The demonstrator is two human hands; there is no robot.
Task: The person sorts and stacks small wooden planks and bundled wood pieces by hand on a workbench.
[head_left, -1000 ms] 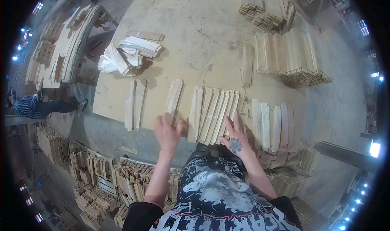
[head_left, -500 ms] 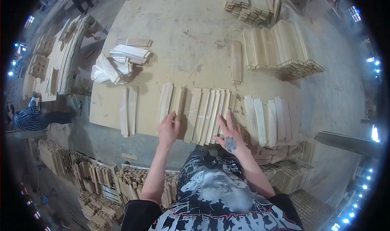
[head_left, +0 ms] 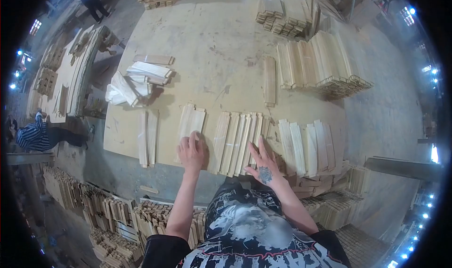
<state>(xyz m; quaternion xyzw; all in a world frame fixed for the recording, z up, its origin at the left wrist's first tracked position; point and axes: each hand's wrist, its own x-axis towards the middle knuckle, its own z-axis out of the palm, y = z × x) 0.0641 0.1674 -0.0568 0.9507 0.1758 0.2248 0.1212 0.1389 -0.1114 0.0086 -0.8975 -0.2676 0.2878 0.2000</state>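
My left hand [head_left: 190, 154] has its fingers curled over the near part of a wooden slat [head_left: 198, 120], which lies flat against another slat [head_left: 187, 117]. My right hand [head_left: 264, 163], with its fingers spread, rests at the right side of a row of several slats [head_left: 229, 138] and holds nothing. Some slats in that row appear to stand on edge. The palm side of my left hand and its exact grip are hidden.
Two slats [head_left: 148, 138] lie left on the table [head_left: 197, 37]. Further slats [head_left: 308, 148] lie right. A loose slat pile [head_left: 132, 86] sits back left, a tall stack [head_left: 320, 63] back right. A striped-shirted person [head_left: 35, 134] is at far left; another person [head_left: 92, 2] is farther back.
The slat under my left hand has gone from standing on edge to lying flat beside its neighbour. My left hand has shifted slightly left; my right hand stays on the row.
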